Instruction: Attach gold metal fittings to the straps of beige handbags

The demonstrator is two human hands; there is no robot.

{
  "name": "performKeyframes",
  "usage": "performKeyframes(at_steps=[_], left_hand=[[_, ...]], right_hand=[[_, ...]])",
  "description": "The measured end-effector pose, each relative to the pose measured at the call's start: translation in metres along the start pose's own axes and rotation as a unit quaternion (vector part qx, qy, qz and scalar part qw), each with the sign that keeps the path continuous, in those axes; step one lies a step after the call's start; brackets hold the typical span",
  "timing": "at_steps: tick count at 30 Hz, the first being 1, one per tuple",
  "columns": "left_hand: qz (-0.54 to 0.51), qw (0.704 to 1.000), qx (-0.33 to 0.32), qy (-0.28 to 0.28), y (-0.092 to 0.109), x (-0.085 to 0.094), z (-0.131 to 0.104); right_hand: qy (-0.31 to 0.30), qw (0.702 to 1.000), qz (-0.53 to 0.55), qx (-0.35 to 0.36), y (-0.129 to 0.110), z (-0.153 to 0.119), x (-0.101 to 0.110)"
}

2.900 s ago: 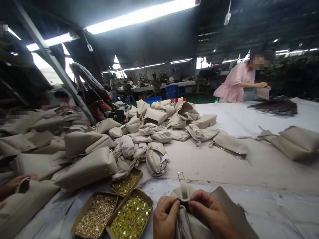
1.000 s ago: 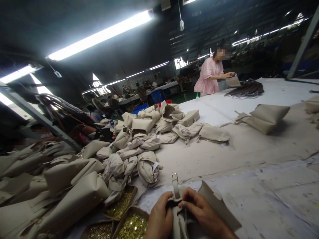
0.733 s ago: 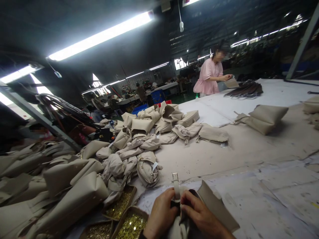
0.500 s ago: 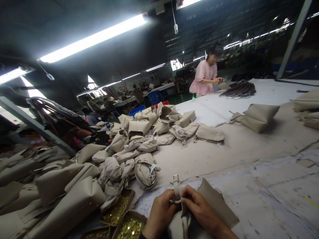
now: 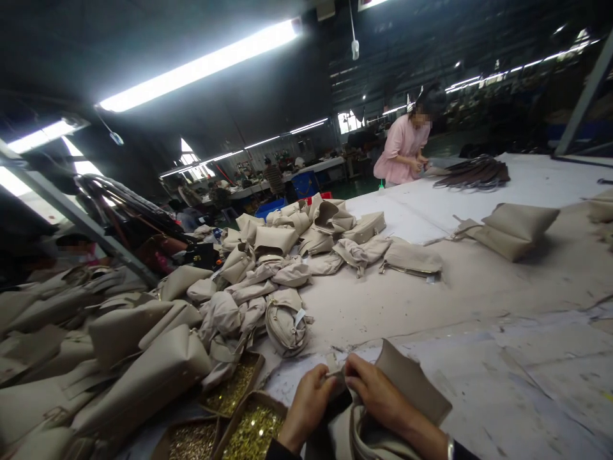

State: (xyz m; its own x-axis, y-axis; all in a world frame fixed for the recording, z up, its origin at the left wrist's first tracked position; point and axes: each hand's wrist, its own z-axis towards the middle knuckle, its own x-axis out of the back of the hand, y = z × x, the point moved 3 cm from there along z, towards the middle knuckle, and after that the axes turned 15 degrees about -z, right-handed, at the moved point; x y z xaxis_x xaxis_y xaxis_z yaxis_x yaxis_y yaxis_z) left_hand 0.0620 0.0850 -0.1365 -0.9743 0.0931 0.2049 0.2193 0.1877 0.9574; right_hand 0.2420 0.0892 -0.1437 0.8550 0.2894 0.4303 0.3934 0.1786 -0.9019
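A beige handbag (image 5: 352, 434) lies at the table's near edge, with its opening towards me. My left hand (image 5: 306, 402) pinches a short beige strap (image 5: 332, 367) at the bag's upper edge. Close beside it, my right hand (image 5: 378, 390) has its fingers closed on the same part of the bag. Its wrist crosses over the bag. A stiff grey-beige flap (image 5: 414, 383) spreads out to the right behind my right forearm. My fingers cover much of the strap, and its end is hard to make out.
Left of my hands are boxes of small gold metal fittings (image 5: 253, 428) and copper-coloured ones (image 5: 189, 441). Beige bags (image 5: 143, 377) are heaped on the left and ahead. A single bag (image 5: 520, 227) lies right. A person in pink (image 5: 402, 150) stands across the table by dark straps (image 5: 472, 174).
The strap, which stood up with its buckle showing, is now lower and mostly hidden by my fingers. More of the bag's opening shows. My view has swung slightly left.
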Motion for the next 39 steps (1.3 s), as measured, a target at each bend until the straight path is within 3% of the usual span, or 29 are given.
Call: performKeyframes(at_steps=[4, 9, 12, 20, 27, 33, 39], left_hand=[[0.087, 0.996, -0.019, -0.029, 0.007, -0.004, -0.015], [0.245, 0.968, -0.042, 0.032, 0.008, -0.008, -0.022], [0.273, 0.959, -0.063, 0.048, 0.008, -0.007, -0.023], [0.107, 0.989, -0.105, 0.005, 0.019, 0.001, -0.022], [-0.025, 0.999, -0.004, 0.035, 0.025, -0.010, -0.005], [-0.060, 0.995, 0.033, 0.074, 0.018, -0.011, -0.002], [-0.064, 0.992, 0.061, 0.094, 0.005, -0.010, 0.000]], right_hand=[[0.009, 1.000, 0.023, -0.014, 0.003, 0.002, -0.005], [0.009, 0.999, 0.039, -0.019, 0.000, 0.002, -0.005], [0.014, 0.999, 0.047, -0.021, -0.002, 0.002, -0.003], [0.009, 0.999, 0.052, -0.001, -0.006, -0.001, 0.005], [0.013, 0.993, -0.070, 0.094, -0.012, -0.011, 0.012], [0.035, 0.969, -0.172, 0.174, -0.020, -0.024, 0.013], [0.012, 0.968, -0.177, 0.175, -0.018, -0.027, 0.012]])
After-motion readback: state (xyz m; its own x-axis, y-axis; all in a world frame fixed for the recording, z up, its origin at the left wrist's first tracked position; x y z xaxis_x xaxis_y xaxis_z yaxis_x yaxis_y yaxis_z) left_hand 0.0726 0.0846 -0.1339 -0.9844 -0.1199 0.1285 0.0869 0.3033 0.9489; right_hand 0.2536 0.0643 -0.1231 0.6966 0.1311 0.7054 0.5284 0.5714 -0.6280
